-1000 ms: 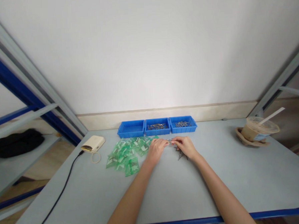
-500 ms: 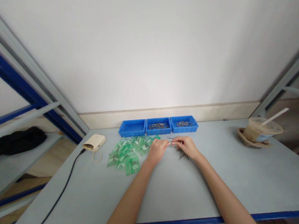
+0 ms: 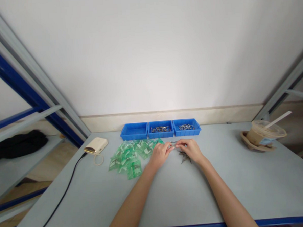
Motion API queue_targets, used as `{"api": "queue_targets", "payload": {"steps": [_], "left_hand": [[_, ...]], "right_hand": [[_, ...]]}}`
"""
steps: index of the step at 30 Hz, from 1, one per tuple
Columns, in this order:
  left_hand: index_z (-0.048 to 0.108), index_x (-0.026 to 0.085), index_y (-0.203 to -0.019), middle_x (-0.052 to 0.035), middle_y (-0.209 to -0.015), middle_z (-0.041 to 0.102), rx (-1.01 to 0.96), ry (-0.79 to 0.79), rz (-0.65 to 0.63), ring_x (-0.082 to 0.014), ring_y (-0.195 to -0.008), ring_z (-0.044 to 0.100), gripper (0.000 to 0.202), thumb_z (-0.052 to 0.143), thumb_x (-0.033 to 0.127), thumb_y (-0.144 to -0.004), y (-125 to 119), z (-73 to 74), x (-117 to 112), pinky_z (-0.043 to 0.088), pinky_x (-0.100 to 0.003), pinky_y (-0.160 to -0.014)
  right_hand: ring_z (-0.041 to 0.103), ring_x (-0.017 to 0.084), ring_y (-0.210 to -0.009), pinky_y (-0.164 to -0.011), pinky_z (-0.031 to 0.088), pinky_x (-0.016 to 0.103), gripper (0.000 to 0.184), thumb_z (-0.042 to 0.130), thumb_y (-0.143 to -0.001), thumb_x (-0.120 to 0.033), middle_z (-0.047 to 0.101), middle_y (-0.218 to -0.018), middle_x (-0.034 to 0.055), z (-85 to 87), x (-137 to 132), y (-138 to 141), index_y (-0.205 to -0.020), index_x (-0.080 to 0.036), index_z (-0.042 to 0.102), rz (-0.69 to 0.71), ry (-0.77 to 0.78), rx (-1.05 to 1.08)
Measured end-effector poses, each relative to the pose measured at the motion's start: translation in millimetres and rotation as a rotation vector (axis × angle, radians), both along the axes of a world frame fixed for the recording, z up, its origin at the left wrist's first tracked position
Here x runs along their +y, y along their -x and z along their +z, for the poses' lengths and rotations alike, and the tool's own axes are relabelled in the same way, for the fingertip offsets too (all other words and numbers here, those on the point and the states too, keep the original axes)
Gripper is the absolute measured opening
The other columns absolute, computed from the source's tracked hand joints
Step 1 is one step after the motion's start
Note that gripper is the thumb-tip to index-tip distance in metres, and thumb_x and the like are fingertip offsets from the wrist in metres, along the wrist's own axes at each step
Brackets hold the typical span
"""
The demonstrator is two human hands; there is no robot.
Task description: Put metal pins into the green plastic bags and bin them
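Note:
My left hand [image 3: 160, 154] and my right hand [image 3: 191, 150] meet fingertip to fingertip over the grey table [image 3: 170, 190], just in front of the blue bins. Both hands are pinched on a small metal piece [image 3: 174, 147] held between them; it is too small to name surely. A little heap of dark screws [image 3: 184, 156] lies on the table under my right hand. A spread of small green plastic bags [image 3: 129, 155] lies just left of my left hand.
Three blue bins stand in a row at the back: the left bin [image 3: 133, 131] looks empty, the middle bin [image 3: 160, 129] and right bin [image 3: 186, 127] hold metal screws. A cream device [image 3: 96, 146] with a black cable [image 3: 59, 199] lies left. An iced drink cup [image 3: 265, 133] stands right.
The hands have stayed together at the same spot with only small finger movements. The view has tilted slightly, so everything sits a little lower in the picture.

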State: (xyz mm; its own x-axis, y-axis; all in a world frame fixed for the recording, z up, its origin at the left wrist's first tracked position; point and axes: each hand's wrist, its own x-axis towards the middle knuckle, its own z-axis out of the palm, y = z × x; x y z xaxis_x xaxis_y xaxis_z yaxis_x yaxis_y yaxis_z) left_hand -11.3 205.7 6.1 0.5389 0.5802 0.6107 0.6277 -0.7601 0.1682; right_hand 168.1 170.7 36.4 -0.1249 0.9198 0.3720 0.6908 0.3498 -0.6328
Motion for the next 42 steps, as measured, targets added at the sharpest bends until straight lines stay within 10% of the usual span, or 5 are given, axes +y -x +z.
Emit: {"api": "queue_targets", "payload": {"steps": [42], "left_hand": [[0.055, 0.017, -0.081, -0.002, -0.067, 0.061, 0.039, 0.073, 0.043, -0.0149, -0.064, 0.056, 0.032, 0.028, 0.029, -0.093, 0.2, -0.3, -1.2, 0.039, -0.026, -0.065]], "right_hand": [[0.058, 0.013, -0.063, -0.063, 0.041, 0.023, 0.022, 0.05, -0.081, -0.037, 0.067, -0.08, 0.0004, -3.9, 1.9, 6.2, -0.082, -0.02, 0.064, 0.025, -0.011, -0.032]]}}
